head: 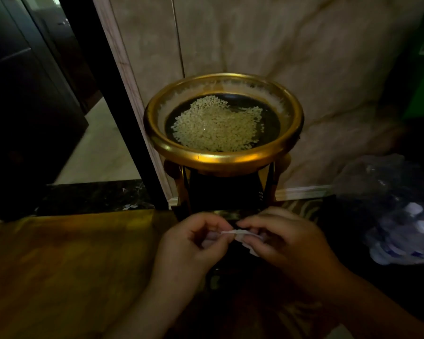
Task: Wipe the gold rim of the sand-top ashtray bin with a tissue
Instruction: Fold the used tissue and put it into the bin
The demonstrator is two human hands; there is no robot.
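The ashtray bin stands against a marble wall, its wide gold rim point(220, 158) circling a dark bowl with a heap of pale gravel point(218, 126). Below the rim its black body sits between gold posts. Well in front of and below the bin, my left hand point(191, 243) and my right hand point(277, 238) meet. Both pinch a small white tissue point(235, 232) between thumb and fingers. The tissue is folded or crumpled, and much of it is hidden inside my right hand. Neither hand touches the rim.
A marble wall point(255, 45) rises behind the bin, with a dark door frame point(108, 94) to its left. A clear plastic bag of bottles point(402, 216) lies on the floor at the right. A person in a green top point(421, 69) is at the far right.
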